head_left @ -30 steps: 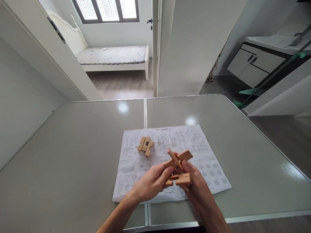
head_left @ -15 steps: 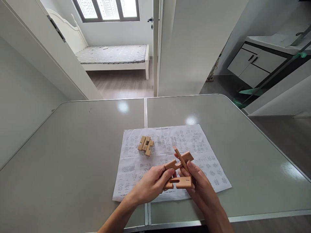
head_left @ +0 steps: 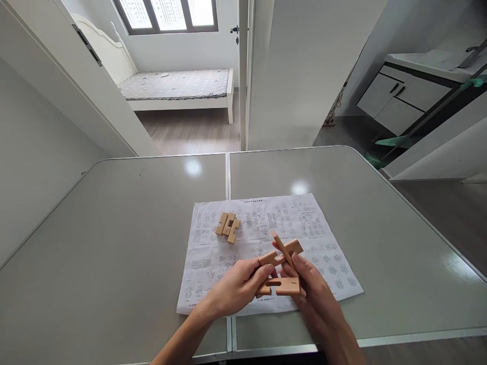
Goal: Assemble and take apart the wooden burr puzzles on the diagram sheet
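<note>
- Wooden puzzle pieces (head_left: 282,263) sit up in both your hands, just above the paper sheet (head_left: 266,243) on the table (head_left: 114,243)
- Your left hand (head_left: 238,289) pinches the long bar; your right hand (head_left: 315,299) grips the slotted block
- They look light, hard and smooth, so hold the flat sides
- More blocks (head_left: 228,226) lie on the sheet
- The print is too small to read

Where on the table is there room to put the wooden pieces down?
The grey table is bare left of the paper sheet and right of it too. On the sheet it is crowded: loose wooden blocks and both hands, left hand, right hand, holding wooden pieces.
</note>
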### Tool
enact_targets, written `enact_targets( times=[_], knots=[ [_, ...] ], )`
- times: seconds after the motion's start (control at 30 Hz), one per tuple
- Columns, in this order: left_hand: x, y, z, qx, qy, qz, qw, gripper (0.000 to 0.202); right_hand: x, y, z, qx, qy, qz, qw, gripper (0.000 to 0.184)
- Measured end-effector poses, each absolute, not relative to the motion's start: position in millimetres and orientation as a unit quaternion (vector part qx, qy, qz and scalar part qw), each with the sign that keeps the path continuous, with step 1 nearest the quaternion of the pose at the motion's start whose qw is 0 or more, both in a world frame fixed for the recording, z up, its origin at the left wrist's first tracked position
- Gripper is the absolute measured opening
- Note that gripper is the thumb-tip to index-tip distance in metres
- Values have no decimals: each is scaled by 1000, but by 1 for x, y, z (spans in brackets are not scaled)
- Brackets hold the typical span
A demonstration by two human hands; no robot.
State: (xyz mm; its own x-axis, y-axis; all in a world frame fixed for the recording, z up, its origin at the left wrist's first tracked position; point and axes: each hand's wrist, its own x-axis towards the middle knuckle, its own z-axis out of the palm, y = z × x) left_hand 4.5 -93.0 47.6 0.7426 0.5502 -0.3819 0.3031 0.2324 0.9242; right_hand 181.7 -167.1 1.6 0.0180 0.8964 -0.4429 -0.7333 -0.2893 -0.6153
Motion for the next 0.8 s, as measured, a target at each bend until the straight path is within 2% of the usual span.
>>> enact_targets(
  times=[0.2,0.37,0.53,0.7,0.8],
  knots=[
    [-6,-95,43,546,368,111,744,56,191,-163,7,-372,-92,684,621,31],
    [-13,-95,46,544,345,164,747,49,197,-164,3,-411,-116,651,627,40],
    [-10,-98,54,546,337,198,741,50,191,-169,0,-477,-162,623,598,35],
    [-1,-104,63,510,348,253,745,50,179,-171,3,-547,-258,566,559,54],
    [4,-106,68,493,356,279,743,49,174,-172,2,-564,-281,549,549,56]
  ],
)
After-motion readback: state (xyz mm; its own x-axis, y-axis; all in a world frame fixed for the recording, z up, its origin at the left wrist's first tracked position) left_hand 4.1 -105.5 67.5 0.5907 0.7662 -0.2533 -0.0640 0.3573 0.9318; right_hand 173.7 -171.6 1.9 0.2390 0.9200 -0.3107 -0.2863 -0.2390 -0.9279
